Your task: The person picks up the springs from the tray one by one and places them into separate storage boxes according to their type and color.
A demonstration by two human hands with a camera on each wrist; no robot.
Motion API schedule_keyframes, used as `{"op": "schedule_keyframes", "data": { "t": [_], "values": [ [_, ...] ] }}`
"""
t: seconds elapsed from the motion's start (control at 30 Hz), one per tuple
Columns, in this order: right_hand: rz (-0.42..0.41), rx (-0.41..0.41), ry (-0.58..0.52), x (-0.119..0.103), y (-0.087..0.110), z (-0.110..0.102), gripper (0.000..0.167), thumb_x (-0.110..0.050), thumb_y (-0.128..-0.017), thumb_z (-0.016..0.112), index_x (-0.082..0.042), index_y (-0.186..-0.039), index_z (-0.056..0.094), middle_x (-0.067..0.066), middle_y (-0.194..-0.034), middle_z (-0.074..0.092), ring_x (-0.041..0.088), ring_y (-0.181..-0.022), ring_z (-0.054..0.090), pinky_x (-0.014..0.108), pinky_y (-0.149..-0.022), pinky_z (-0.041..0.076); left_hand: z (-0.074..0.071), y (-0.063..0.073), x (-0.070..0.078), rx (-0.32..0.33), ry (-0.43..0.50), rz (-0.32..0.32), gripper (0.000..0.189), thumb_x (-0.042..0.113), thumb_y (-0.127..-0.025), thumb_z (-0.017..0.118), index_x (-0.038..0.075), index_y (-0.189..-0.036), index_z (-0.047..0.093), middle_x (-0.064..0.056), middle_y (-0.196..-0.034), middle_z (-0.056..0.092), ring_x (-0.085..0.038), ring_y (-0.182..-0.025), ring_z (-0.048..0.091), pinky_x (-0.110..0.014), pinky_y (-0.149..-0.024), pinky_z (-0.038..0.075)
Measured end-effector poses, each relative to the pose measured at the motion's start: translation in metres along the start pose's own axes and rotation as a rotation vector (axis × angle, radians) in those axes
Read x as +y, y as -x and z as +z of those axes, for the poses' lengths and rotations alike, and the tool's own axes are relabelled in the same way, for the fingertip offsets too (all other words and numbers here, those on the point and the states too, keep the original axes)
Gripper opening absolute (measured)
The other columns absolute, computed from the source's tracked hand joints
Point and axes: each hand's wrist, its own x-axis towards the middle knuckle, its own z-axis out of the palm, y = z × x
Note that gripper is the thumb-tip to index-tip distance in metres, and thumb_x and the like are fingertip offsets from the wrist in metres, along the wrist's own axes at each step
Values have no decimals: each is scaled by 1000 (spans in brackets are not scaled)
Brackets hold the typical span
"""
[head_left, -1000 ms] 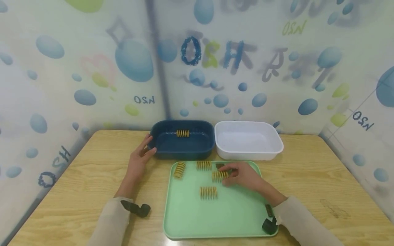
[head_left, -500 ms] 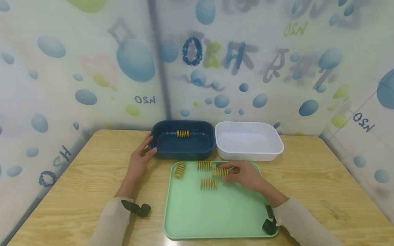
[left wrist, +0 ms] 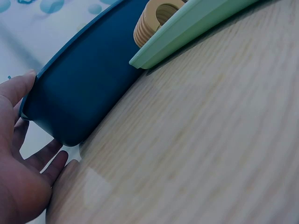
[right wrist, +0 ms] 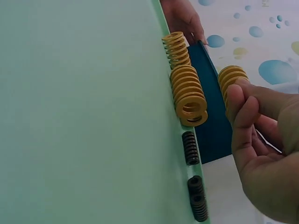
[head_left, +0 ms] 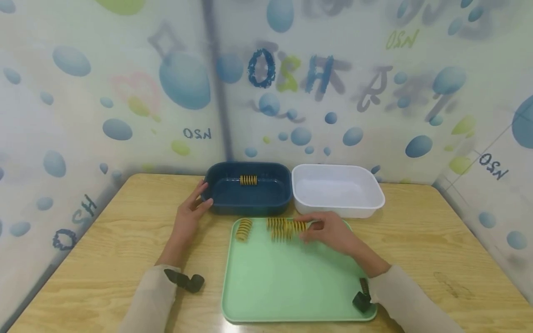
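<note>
The left hand [head_left: 188, 216] lies against the end of the blue bin [head_left: 250, 206] with fingers apart, probably to steady it. The right hand [head_left: 329, 231] has its grip clamped on a yellow spring [right wrist: 227, 80], pinched between thumb and fingers near the far edge of the green tray [head_left: 291, 286], likely held up so it clears the other springs [right wrist: 187, 88] there

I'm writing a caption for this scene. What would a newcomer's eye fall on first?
Probably the yellow coil spring pinched in the right hand at the far edge of the pale green tray, with similar springs to its left. Behind the tray, the dark blue bin stands out, the left hand touching its end and one more spring inside. The mirrored H2O lettering on the wall behind is also striking.
</note>
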Motion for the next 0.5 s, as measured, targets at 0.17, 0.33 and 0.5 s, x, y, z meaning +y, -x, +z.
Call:
{"op": "schedule_keyframes", "data": {
  "t": [0.17, 0.33, 0.5],
  "values": [
    [-19, -6, -20, -9, -3, -3, 43, -18, -82, 76, -7, -122, 65, 9, -94, 71, 33, -72, 67, 32, -68, 55, 0, -1, 0, -2, 11, -3, 55, 17, -95, 61, 9, -146, 41, 2, -157, 23, -32, -132, 37, -14, -92, 41],
    [-7, -9, -46, -17, -7, -5, 44, -16, -83, 76, -3, -123, 64, 12, -95, 70, 40, -75, 65, 32, -70, 54, -1, -1, 0, -2, -1, 3, 55, 18, -95, 61, 9, -146, 41, 0, -157, 22, -32, -132, 37, -13, -91, 41],
    [7, -9, -35, -21, -13, -5, 42, -17, -84, 75, -8, -124, 64, 10, -88, 71, 39, -75, 65, 31, -59, 48, -1, 0, 1, -10, -9, 5, 56, 19, -95, 61, 9, -146, 40, -1, -157, 22, -32, -131, 37, -12, -91, 41]
  ]
}}
